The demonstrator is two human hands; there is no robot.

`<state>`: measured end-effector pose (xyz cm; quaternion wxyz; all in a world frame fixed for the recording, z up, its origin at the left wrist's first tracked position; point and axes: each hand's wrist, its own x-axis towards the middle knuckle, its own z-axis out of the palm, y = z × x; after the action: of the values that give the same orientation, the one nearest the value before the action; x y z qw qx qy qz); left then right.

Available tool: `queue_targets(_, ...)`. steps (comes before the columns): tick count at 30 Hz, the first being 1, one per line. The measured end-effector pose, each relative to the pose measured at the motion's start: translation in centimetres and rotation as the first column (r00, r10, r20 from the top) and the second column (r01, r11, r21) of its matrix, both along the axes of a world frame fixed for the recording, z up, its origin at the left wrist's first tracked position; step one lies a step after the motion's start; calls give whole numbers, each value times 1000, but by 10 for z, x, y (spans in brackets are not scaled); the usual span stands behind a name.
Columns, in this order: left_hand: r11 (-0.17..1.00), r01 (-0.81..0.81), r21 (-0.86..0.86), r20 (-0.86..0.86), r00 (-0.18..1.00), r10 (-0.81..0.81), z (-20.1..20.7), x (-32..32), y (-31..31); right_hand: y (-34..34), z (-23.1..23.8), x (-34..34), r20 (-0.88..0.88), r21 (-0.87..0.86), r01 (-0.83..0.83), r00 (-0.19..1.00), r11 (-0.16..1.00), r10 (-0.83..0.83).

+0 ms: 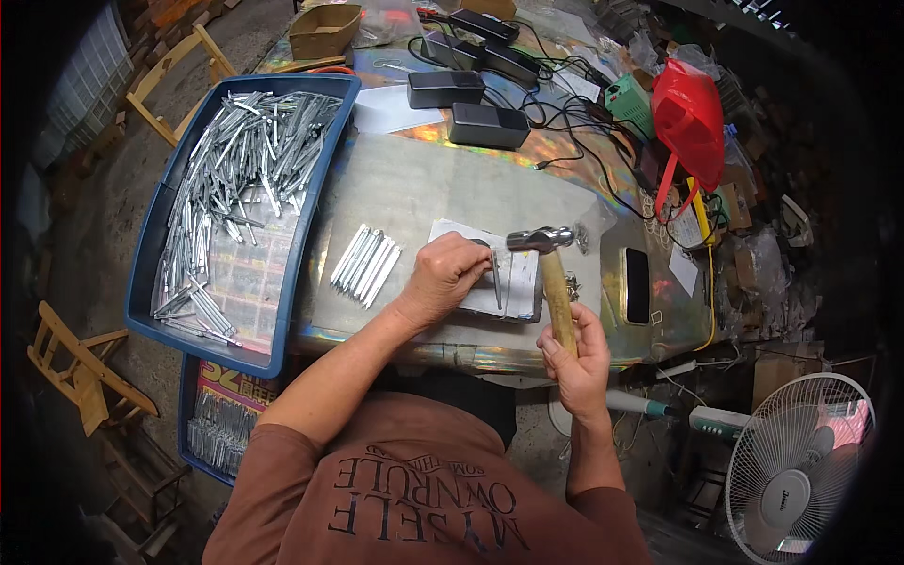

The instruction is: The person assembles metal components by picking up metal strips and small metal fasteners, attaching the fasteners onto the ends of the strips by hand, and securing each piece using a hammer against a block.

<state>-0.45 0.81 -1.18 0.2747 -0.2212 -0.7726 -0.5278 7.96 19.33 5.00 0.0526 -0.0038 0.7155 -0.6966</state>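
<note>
My right hand [583,369] is wrapped round the wooden handle of a ball-peen hammer [557,301]. Its steel head is raised close to the far right side of a paper-covered block [520,268]. Over that block my left hand [444,275] pinches a thin grey metal piece [497,284], whose upper end the fingers partly hide. Left of this hand, a neat row of several slim silver metal rods [365,266] lies on the table sheet. A few tiny metal bits [573,285] lie just right of the hammer handle.
A blue tray [294,325] on the left holds a heap of silver rods; another tray [193,450] sits lower. Black power adapters [490,126] with tangled cables, a red bag [687,122] and a phone [637,286] are on the table. A fan [799,471] stands at right.
</note>
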Motion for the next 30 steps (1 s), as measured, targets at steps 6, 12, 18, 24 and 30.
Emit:
queue_targets(6,1000,3,-19,20,1000,-2,-1,-1,0,-1,37,-6,-326,625,-16,903,780,280)
queue_targets(12,1000,-5,-3,16,1000,6,-3,-2,1,-14,75,11,-565,210,307,813,928,-141)
queue_targets(18,998,-21,-55,-9,1000,21,-1,-2,2,0,47,-10,-446,730,91,815,678,370)
queue_targets(24,1000,-11,-1,7,1000,11,2,-1,3,-6,90,17,-556,326,364,820,872,-134)
queue_targets(30,1000,-10,-6,-2,1000,10,0,-9,2,-2,40,-14,-319,738,0,882,675,348)
